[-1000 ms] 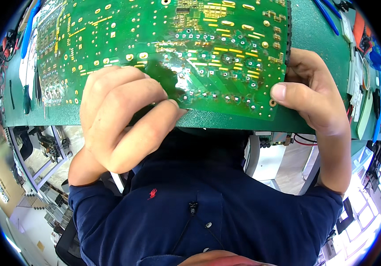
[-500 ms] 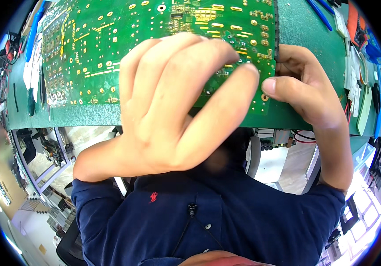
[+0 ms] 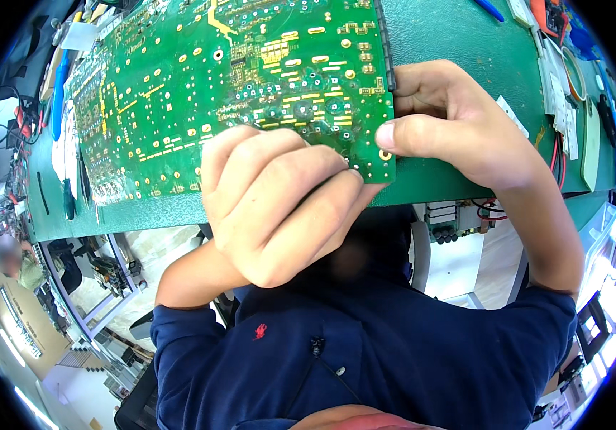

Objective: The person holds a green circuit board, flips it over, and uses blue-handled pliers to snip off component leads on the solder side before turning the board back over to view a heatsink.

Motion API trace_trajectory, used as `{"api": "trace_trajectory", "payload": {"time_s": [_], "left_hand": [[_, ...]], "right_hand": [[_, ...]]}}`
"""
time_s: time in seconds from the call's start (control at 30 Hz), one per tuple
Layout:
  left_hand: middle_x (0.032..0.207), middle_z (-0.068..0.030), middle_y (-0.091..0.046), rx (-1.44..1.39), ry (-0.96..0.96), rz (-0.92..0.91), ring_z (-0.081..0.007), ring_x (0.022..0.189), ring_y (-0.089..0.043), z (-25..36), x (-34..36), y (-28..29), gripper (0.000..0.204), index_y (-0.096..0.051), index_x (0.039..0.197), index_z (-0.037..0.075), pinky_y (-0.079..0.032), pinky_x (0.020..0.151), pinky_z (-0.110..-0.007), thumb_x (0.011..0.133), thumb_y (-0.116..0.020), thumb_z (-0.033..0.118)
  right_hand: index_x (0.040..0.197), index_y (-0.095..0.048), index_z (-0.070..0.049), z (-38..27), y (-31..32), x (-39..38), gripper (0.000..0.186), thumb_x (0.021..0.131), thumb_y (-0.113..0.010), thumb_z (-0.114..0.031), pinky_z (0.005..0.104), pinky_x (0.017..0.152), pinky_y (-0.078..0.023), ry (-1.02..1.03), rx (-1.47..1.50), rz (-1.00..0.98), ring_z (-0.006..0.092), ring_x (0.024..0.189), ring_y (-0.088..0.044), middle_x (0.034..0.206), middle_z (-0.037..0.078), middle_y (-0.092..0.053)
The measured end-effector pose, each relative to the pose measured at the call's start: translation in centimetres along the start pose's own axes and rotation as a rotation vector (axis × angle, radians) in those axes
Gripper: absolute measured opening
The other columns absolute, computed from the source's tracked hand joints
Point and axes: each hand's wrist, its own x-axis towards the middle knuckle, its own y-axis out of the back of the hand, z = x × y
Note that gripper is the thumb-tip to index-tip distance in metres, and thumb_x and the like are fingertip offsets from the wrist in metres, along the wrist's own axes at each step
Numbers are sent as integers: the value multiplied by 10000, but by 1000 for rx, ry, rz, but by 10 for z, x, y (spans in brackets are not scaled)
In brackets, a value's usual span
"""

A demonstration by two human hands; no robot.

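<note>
A large green circuit board with gold pads and solder points is held tilted over the green bench mat. At its lower right corner, my right hand grips the edge, thumb on the upper face and fingers curled behind. My left hand is closed at the near edge, its fingers bent over the board's face. A bit of that hand shows just below the edge; its fingertips are partly hidden. Along the board's right side runs a dark strip.
The green mat extends to the right of the board. Beyond lie a tape roll, a pale green strip, and orange and blue tools. On the left are a blue-handled tool and a dark-handled slim tool.
The board has shifted left in view, with my right hand still on its corner. My left hand has come down from over the board's face to its near edge, and its fingers have closed.
</note>
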Motion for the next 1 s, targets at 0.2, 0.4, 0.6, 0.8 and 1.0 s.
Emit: {"api": "trace_trajectory", "payload": {"time_s": [0.2,0.4,0.6,0.8,1.0], "left_hand": [[880,-36,-651,-37,0,-35,-219,769,-614,2,-1,5,330,-701,860,78,-469,681,-360,592,-894,64],[855,-41,-651,-70,7,27,-213,750,-609,2,4,2,313,-701,831,66,-468,656,-360,587,-896,62],[802,-34,-644,-85,18,141,-190,685,-579,3,9,-2,350,-699,815,57,-425,601,-333,534,-906,79],[807,-20,-639,-99,-9,181,-177,667,-558,0,11,-4,342,-688,798,73,-399,569,-329,534,-905,95],[813,-6,-627,-103,32,180,-168,659,-552,4,9,-2,340,-693,808,79,-381,563,-327,542,-904,94]], "right_hand": [[1170,-604,83,0,1,1,349,872,-600,-98,274,818,-505,4,-56,-1,133,940,-629,1044,115,-687],[1300,-500,99,-2,2,-1,456,947,-521,-189,394,917,-513,-67,280,21,261,1053,-632,1180,203,-625],[1231,-557,105,10,18,3,432,879,-466,-130,384,933,-516,-38,586,-124,276,1048,-649,1182,213,-636],[1201,-593,90,-2,3,-1,343,860,-582,52,304,860,-536,-3,138,-29,176,1024,-648,1116,152,-675],[1170,-610,94,3,-2,-1,296,891,-657,5,288,813,-549,36,197,36,164,957,-664,1084,146,-686]]}}
